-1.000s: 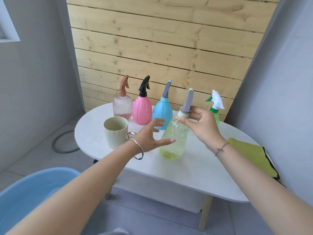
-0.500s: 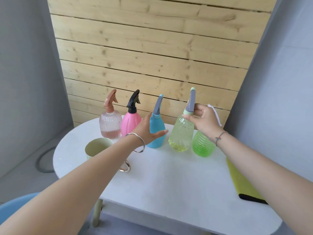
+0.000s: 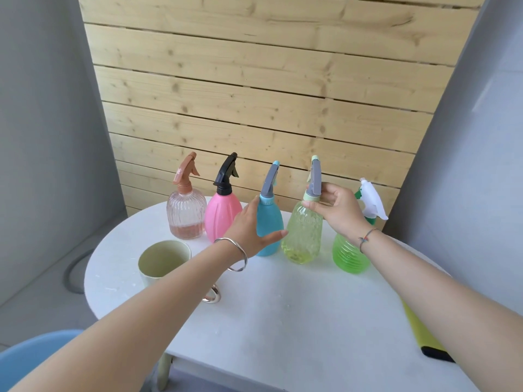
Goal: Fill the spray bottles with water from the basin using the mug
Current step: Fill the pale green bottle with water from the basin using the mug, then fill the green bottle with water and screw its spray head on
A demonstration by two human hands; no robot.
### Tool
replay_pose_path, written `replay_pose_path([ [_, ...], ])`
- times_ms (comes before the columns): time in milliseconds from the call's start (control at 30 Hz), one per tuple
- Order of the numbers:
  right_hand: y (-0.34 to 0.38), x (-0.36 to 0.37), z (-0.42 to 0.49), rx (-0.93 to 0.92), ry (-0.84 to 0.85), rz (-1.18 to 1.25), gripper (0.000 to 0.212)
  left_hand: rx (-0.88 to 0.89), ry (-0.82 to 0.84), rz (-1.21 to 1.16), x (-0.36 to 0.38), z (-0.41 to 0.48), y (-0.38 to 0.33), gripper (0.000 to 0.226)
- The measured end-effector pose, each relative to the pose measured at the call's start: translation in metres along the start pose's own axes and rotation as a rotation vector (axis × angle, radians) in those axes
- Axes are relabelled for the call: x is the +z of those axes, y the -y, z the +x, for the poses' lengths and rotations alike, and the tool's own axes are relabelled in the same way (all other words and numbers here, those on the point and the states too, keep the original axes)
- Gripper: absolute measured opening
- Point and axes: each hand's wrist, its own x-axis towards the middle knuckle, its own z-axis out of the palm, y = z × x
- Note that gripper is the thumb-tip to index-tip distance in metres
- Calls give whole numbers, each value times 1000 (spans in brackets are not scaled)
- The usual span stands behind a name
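At the back of the white worktop (image 3: 283, 321) the right hand (image 3: 341, 212) pinched the neck of the yellow-green spray bottle (image 3: 304, 236), which stood between the blue spray bottle (image 3: 270, 226) and the green spray bottle (image 3: 349, 257). The left hand (image 3: 249, 227) was spread open beside the blue spray bottle, thumb across its front, gripping nothing. The pale mug (image 3: 165, 257) stood near the worktop's left edge, the blue basin (image 3: 31, 357) below at the lower left

We see soft, bright daylight everywhere. The white table (image 3: 283, 321) looks pale, with only faint shadows. Light glows through the yellow bottle (image 3: 304, 236). The middle is sharp, but the wood wall (image 3: 254, 80) bends a little near the edges.
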Motion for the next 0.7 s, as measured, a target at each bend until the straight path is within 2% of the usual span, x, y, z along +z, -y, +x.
replay_pose_path([
  [167,-5,-1,-3,26,3,64,34,-8,0,-31,1,-2,2,97],
  [300,-1,-7,-9,39,-3,49,46,-14,-30,-61,3,-9,1,93],
  [367,2,-18,-23,-50,-110,-17,45,-20,-81,-122,7,-14,-1,89],
  [433,5,-34,-40,-230,-294,-169,40,-21,-157,-213,11,-20,-3,85],
  [500,-2,-48,-49,-311,-433,-277,52,-29,-229,-305,16,-25,-6,79],
  [533,-10,-55,-51,-261,-450,-275,64,-35,-254,-343,21,-29,-8,76],
  [600,-29,-60,-51,-6,-427,-168,85,-22,-277,-360,32,-39,-13,73],
  [633,-36,-60,-50,120,-407,-110,87,-6,-273,-354,38,-44,-16,72],
  [700,-48,-54,-48,252,-369,-44,68,6,-256,-363,48,-51,-20,71],
])
